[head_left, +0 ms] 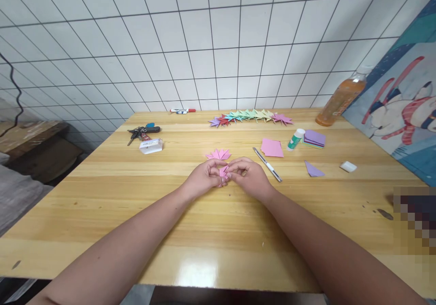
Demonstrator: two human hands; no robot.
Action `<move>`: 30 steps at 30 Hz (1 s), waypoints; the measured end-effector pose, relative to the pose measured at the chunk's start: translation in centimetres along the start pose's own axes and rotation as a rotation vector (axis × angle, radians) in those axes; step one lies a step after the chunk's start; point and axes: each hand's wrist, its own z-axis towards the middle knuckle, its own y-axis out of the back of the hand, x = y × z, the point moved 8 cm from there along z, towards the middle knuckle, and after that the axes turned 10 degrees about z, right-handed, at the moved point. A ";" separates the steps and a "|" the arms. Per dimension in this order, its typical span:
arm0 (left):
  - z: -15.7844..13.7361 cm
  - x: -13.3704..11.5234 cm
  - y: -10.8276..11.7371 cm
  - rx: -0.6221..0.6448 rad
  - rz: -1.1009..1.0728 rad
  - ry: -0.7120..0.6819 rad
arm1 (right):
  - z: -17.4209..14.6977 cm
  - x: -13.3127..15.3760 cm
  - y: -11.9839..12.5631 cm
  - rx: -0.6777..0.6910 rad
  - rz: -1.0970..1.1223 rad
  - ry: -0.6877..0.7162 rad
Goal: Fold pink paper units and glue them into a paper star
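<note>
Between my two hands is a small piece of folded pink paper (223, 172), partly covered by fingers. My left hand (203, 177) pinches it from the left side, thumb in front. From the right, the thumb and fingers of my right hand (250, 177) close on it too. Just beyond my hands lies a pink folded-paper piece with pointed tips (220, 154). To the right of my right hand rest a utility knife (267, 164) and a stack of pink paper squares (271, 147).
A row of colourful folded-paper pieces (252, 117) lies near the wall, with a marker (183, 111) to its left. Keys (141, 133) and a white box (151, 146) sit left. Rightward are a glue stick (295, 139), purple papers (314, 137), an eraser (348, 167) and a bottle (342, 97).
</note>
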 end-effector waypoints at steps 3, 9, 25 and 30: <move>-0.1 -0.1 -0.1 0.007 -0.001 0.011 | 0.1 -0.4 0.2 -0.022 0.061 -0.037; -0.3 -0.4 -0.2 0.007 -0.020 0.021 | 0.0 -0.5 0.2 -0.032 0.118 0.004; -0.6 -0.1 0.7 -0.033 -0.192 0.122 | -0.2 -0.5 -0.3 0.050 -0.051 0.081; -0.6 -0.5 0.7 -0.033 -0.176 0.094 | -0.3 0.4 -0.1 0.021 -0.122 0.100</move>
